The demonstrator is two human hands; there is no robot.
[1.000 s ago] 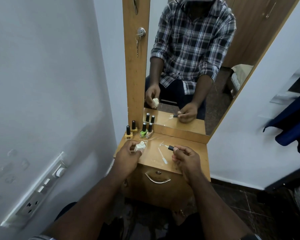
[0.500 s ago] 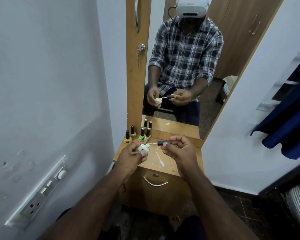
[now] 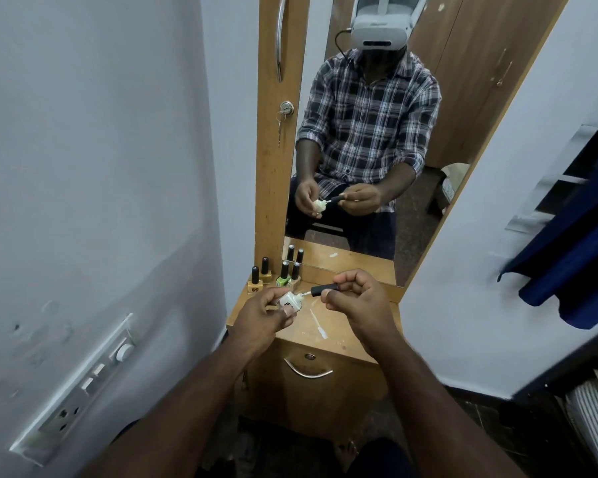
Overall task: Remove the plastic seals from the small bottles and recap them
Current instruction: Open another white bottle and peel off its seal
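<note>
The left hand grips a pale bottle tilted with its neck toward the right, held in the air just above the left part of the worktop. The right hand pinches a black cap between thumb and fingertips; its brush stem points at the bottle's mouth and seems just entering it. Both hands are therefore closed on their things, not loose.

The step in hand looks like recapping. To do it well, the stem should go straight down the neck, so the bottle is best tipped upright to meet it and keep any polish from running out. Then the cap should seat flat on the thread before turning; a cap started askew would bind. The left hand should hold the body firmly while the right turns.

Counted: 1 bottle in the hands and 4 capped bottles standing at the worktop's back left corner, 2 amber, 1 green and 1 pale, with some doubled in the mirror. On the worktop near its middle lie what look like 2 clear plastic strips, probably seals; I cannot tell which of the 4 bottles are already done.
</note>
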